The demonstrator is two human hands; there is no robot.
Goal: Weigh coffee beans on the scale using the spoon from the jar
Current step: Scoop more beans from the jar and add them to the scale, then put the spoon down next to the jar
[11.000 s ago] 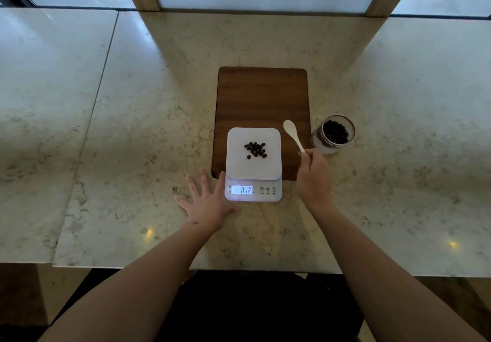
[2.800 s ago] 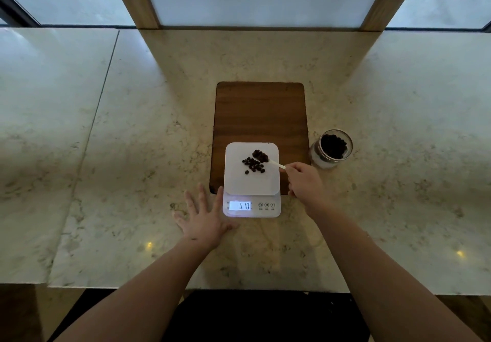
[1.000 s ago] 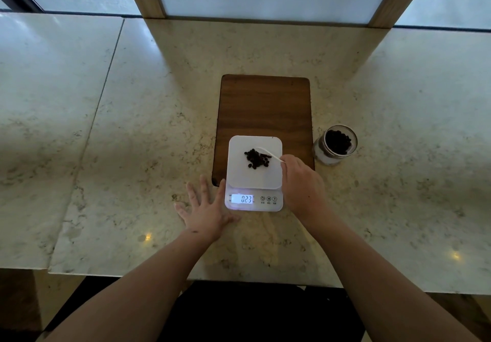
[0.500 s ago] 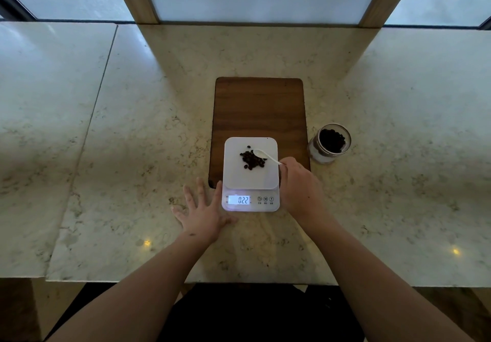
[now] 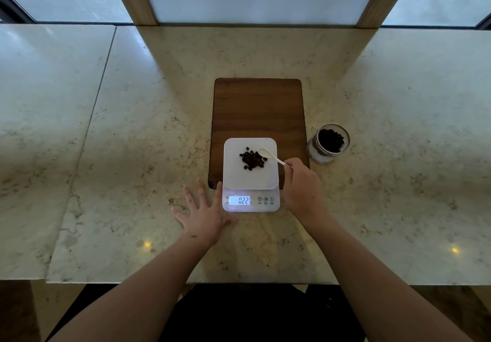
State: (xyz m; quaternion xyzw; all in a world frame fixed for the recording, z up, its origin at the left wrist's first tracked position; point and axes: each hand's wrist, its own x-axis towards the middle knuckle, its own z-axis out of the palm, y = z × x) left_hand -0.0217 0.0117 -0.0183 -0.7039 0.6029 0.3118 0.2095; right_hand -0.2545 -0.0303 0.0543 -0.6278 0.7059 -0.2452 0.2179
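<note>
A white scale [image 5: 251, 174] sits just below the middle of the frame, its far half on a brown wooden board [image 5: 257, 107] and its near end, with the lit display, out over the pale marble counter [image 5: 132, 134]. The display reads 022. A small heap of dark coffee beans [image 5: 252, 159] lies on the white platform, a little above its middle. The right hand [image 5: 301, 186] is closed around the handle of a white spoon [image 5: 271, 155] — fingers pinched at the handle's end just off the scale's right edge, the bowl reaching left and up over the platform, just beside the right side of the heap; whether it touches the beans I cannot tell. The bowl looks empty. The left hand [image 5: 203, 214] lies flat and open on the counter, fingers spread, just left of the scale's lower corner, holding nothing. To the right of the board stands a glass jar [image 5: 328, 143] — open at the top, upright, with dark beans inside. Frosted window panes and wooden posts run along the top of the frame.
</note>
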